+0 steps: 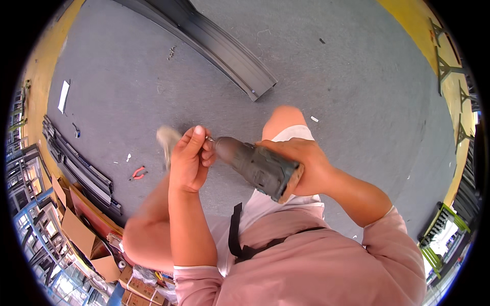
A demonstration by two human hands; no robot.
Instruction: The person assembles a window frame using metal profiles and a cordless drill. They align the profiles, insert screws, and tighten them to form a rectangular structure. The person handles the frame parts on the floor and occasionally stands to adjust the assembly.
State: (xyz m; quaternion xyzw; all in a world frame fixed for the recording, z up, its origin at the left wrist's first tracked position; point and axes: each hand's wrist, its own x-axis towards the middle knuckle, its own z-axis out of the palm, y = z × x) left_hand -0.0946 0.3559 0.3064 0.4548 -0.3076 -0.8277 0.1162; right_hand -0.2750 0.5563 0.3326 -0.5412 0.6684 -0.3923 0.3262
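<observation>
A person's right hand [306, 166] wraps closed around the butt of a grey drill [255, 166] held at chest height, its long axis pointing left toward the left hand [190, 158], whose fingers pinch the bit [210, 138] at its tip.

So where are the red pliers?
In the head view, the red pliers lie on the grey floor, left of the left hand, near the dark rails.
</observation>
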